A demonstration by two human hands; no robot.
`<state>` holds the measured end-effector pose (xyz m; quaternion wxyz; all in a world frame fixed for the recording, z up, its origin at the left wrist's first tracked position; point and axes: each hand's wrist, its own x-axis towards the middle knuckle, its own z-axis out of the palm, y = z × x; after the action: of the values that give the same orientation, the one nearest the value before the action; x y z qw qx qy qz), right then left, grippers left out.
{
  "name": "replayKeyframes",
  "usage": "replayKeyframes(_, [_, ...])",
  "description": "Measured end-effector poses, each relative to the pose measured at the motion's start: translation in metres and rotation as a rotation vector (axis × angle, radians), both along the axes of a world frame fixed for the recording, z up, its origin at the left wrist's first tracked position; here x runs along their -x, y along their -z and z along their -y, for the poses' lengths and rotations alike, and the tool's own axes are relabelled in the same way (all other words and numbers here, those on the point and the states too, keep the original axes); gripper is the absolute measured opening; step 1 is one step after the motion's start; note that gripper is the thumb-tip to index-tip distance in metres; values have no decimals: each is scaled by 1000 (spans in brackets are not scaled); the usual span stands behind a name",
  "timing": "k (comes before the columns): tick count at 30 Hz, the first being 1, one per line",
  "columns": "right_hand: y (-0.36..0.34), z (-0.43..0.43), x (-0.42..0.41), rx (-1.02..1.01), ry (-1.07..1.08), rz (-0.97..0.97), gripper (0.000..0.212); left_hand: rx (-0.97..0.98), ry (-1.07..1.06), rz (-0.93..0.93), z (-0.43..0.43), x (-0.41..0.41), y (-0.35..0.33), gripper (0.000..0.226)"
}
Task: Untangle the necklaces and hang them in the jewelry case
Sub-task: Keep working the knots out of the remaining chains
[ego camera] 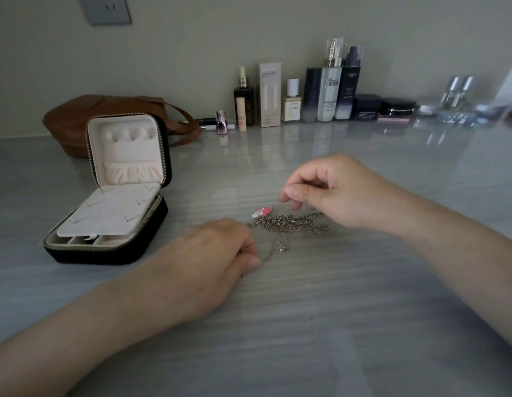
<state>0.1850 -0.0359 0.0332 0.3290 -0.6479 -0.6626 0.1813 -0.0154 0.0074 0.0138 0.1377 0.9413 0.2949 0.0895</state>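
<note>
My left hand (220, 253), low in the middle of the frame, pinches a thin strand between thumb and curled fingers, anchoring it so the knot can be teased apart. My right hand (335, 193), just right of centre, hovers with fingers curled and thumb meeting forefinger; it may hold a fine chain, but in this dim light I cannot tell. Between them the necklaces (289, 223) lie heaped on the table (320, 325). The jewelry case (111, 190) stands open at left, ready.

left hand (214, 253) was bare, thumbnail cut short | right hand (332, 190) was bare, nails short | left forearm (91, 316) and right forearm (449, 242) ran uncovered to frame edge
</note>
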Motion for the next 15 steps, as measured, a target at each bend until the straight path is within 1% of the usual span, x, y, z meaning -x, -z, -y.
replayKeyframes(2, [1,-1,0,26,5,11,23,-2,-28,28,-2,0,-2,20])
replayKeyframes(4, [1,-1,1,41,-7,27,21,50,-71,85,-5,1,-3,19])
replayKeyframes(7, [0,1,3,75,-79,66,14,200,-119,242,-9,2,-5,18])
replayKeyframes(9, [1,2,6,125,-144,78,9,293,-138,340,-13,1,-6,22])
replayKeyframes(10, [2,2,8,149,-166,96,15,346,-146,388,-15,2,-5,24])
replayKeyframes(12, [5,2,13,180,-194,129,26,515,-151,500,-17,1,-6,26])
replayKeyframes(13, [6,2,15,181,-208,138,28,617,-140,565,-18,1,-7,27])
replayKeyframes(15, [9,2,19,163,-223,167,22,825,-126,707,-20,2,-10,25])
